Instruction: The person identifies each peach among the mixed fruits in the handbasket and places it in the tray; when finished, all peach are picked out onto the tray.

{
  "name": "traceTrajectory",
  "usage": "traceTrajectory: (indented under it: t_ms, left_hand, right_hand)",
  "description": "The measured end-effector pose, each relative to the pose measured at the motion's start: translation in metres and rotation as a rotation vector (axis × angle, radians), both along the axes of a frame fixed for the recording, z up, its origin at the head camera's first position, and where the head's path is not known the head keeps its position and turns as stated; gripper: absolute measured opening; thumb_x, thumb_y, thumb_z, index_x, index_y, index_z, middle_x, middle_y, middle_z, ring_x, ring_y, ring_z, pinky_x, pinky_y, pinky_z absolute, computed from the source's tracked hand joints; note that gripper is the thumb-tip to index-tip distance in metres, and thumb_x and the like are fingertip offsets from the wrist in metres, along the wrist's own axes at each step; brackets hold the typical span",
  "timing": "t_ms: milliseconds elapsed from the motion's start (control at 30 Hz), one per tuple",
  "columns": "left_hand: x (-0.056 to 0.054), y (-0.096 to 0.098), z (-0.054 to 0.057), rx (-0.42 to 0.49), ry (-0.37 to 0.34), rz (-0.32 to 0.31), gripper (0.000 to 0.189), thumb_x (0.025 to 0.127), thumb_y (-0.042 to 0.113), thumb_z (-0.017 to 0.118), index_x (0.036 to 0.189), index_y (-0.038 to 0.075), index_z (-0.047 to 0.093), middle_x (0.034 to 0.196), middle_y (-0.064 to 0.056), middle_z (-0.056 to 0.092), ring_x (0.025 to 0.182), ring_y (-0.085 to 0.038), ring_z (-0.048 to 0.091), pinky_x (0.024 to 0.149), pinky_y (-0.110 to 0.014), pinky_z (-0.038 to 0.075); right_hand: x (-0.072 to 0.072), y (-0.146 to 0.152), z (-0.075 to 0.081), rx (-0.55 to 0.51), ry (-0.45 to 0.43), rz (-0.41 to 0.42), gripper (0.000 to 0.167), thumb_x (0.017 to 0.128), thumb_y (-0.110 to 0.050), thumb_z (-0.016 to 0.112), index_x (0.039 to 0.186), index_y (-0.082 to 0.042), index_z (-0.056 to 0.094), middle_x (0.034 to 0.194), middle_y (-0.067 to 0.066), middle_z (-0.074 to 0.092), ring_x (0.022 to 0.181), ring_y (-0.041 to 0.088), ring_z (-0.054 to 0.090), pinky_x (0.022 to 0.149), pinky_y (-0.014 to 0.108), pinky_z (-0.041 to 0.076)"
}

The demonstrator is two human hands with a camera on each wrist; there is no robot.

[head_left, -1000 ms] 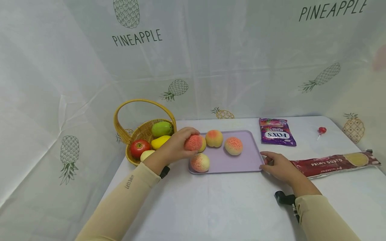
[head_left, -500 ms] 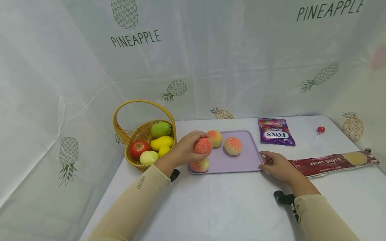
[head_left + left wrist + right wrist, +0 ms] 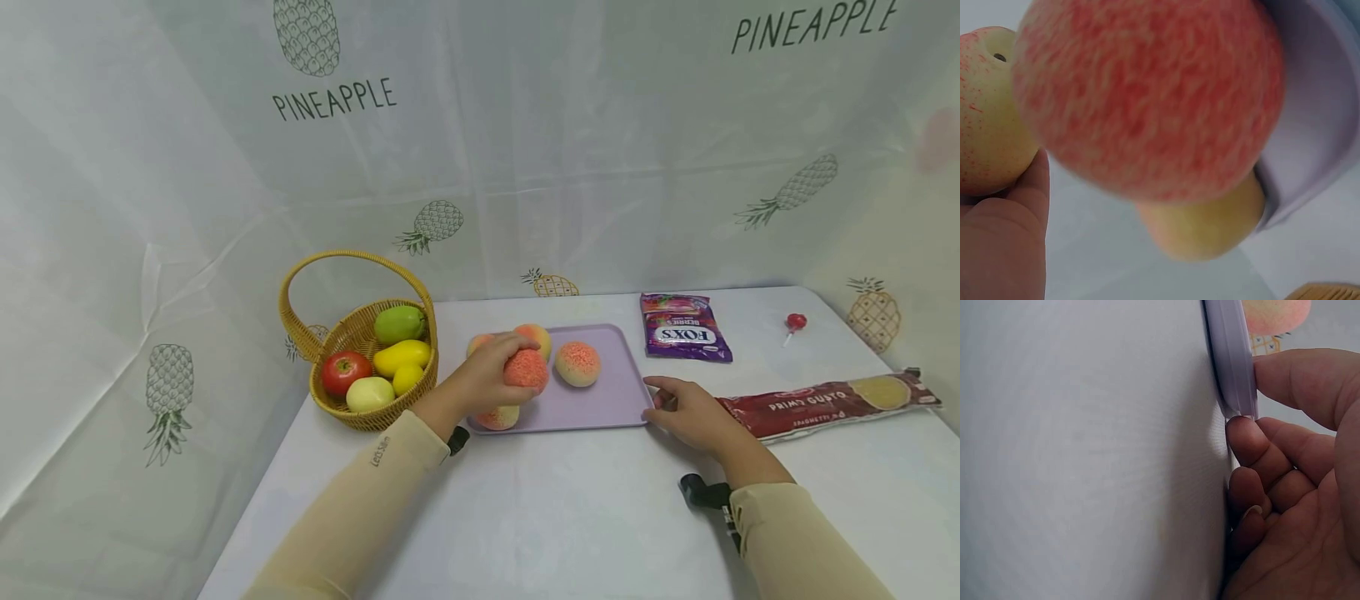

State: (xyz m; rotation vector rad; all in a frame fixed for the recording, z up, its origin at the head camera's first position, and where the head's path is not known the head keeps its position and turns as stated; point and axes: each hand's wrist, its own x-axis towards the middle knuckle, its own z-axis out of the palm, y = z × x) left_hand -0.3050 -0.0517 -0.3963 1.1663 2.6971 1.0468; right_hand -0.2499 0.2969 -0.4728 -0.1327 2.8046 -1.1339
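In the head view my left hand [image 3: 480,382] grips a red-speckled peach [image 3: 527,371] above the left part of a lilac tray [image 3: 600,407]. The left wrist view shows that peach [image 3: 991,119] against the thumb. On the tray sit a peach [image 3: 577,364] to the right, a peach [image 3: 535,335] at the back, and two partly hidden ones, a back-left peach [image 3: 477,342] and a front-left peach [image 3: 498,418]. My right hand [image 3: 692,414] pinches the tray's front right corner, thumb on the rim [image 3: 1235,356] in the right wrist view, a fingertip beneath.
A wicker basket [image 3: 358,421] with a tomato [image 3: 347,372] and other fruit stands left of the tray. To the right lie a purple FOX'S candy bag [image 3: 684,327], a red lollipop [image 3: 796,322] and a spaghetti packet [image 3: 828,406]. A pineapple-print sheet hangs behind.
My left hand has carried the peach rightward and slightly toward me, from the tray's left edge to over its inner left part. The right hand has stayed at the tray corner.
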Motion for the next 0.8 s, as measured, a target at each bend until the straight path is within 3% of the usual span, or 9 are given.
traceTrajectory:
  t_ms: [367,800]
  left_hand:
    - [-0.004,0.01,-0.01,-0.056,0.022,0.005,0.059,0.086,0.025,0.081,0.139,0.014,0.056,0.135,0.002,0.061,0.113,-0.013,0.06,0.1,-0.03,0.053]
    - [-0.008,0.02,-0.014,-0.116,0.007,0.01,0.062,0.085,0.027,0.081,0.14,0.013,0.056,0.138,0.0,0.059,0.119,-0.012,0.057,0.107,-0.029,0.048]
  right_hand:
    - [0.0,0.0,0.0,-0.007,-0.007,-0.002,0.064,0.094,-0.022,0.072,0.148,0.003,0.048,0.105,0.009,0.059,0.094,0.024,0.054,0.077,0.032,0.048]
    - [-0.001,0.001,-0.003,-0.007,0.0,0.003,0.064,0.094,-0.022,0.073,0.147,0.003,0.049,0.104,0.009,0.059,0.094,0.024,0.054,0.077,0.033,0.048]
